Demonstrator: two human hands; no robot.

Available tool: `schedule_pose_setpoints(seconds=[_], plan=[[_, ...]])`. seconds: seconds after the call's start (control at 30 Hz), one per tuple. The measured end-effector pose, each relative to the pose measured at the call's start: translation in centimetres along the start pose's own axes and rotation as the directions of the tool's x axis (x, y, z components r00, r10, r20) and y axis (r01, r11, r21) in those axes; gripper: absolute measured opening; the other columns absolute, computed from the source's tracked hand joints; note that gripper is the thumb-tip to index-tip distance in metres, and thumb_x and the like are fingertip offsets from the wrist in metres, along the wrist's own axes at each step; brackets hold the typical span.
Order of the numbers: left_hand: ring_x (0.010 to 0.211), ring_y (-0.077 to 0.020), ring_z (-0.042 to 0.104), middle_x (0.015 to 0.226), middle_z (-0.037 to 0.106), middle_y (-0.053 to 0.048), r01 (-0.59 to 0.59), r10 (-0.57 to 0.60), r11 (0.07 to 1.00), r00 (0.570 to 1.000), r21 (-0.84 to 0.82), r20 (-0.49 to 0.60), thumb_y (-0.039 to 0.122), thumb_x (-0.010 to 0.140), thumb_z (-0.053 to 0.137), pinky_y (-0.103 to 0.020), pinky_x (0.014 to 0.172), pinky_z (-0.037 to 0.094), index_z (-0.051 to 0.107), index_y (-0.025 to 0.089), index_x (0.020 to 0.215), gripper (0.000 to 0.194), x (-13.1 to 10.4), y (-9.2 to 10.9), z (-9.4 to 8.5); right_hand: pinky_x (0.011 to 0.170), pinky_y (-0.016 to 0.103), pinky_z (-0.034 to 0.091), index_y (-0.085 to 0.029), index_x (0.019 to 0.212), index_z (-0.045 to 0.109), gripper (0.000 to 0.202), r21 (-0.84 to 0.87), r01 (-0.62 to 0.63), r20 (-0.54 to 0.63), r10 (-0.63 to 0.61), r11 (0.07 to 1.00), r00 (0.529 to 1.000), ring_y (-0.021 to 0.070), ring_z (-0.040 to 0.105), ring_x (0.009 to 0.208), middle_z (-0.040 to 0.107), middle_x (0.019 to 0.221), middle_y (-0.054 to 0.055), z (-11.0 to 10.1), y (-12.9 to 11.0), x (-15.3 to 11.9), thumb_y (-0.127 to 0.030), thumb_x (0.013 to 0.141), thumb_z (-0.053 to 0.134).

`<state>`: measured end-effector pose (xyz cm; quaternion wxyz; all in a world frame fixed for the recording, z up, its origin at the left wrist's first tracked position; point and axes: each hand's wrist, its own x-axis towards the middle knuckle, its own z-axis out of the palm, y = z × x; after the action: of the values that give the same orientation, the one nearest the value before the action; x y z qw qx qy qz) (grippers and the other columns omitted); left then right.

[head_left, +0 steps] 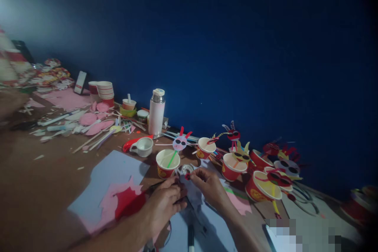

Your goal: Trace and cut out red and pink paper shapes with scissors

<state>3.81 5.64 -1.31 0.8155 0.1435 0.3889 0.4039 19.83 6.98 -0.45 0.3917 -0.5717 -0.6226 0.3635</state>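
Observation:
My right hand (pixel 209 186) is closed in a pinch, with a small dark red piece (pixel 187 176) at its fingertips. Just behind that piece lies a small white ring, like a tape roll (pixel 186 169). My left hand (pixel 169 201) lies low over the papers, its fingers loosely stretched towards the right hand and a little apart. Between the two forearms a dark pen or marker (pixel 191 236) rests on white paper (pixel 174 231). Left of my left hand are a red paper sheet (pixel 127 200) and a pink sheet (pixel 108 201), both with ragged edges.
A paper cup (pixel 167 161) with a rabbit-faced straw (pixel 180 143) stands beyond my hands. Several decorated cups (pixel 234 166) line the right. A white mug (pixel 143 147), a flask (pixel 156 114), stacked cups (pixel 105 91), paper scraps (pixel 91 120) and a propped phone (pixel 80 82) are leftward.

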Motion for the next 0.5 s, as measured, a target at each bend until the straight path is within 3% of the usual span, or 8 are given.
schedule_pose_setpoints(seconds=[0.2,0.5], plan=[[0.075,-0.016,0.064,0.08,0.062,-0.005,-0.029,0.026,0.998,0.998,-0.062,-0.051,-0.002,0.08,0.045,-0.03,0.071,0.046,0.045,0.014,0.111,0.035,0.6,0.2,0.5,0.06,0.023,0.041,-0.017,0.07,0.064,0.019,-0.129,0.055,0.017,-0.053,0.99,0.998,0.0153,0.058,0.063,0.064,0.065,0.0,0.9,0.1,1.1,-0.029,0.079,0.053],[0.075,-0.0141,0.065,0.086,0.064,-0.006,-0.034,0.03,0.987,0.999,-0.158,-0.027,-0.003,0.082,0.045,-0.027,0.071,0.047,0.048,0.013,0.106,0.029,1.4,-0.1,0.9,0.064,0.024,0.041,-0.019,0.076,0.066,0.016,-0.284,0.085,-0.023,-0.096,0.955,0.995,0.017,0.061,0.069,0.069,0.073,0.002,1.6,-0.1,1.4,-0.024,0.08,0.052]])
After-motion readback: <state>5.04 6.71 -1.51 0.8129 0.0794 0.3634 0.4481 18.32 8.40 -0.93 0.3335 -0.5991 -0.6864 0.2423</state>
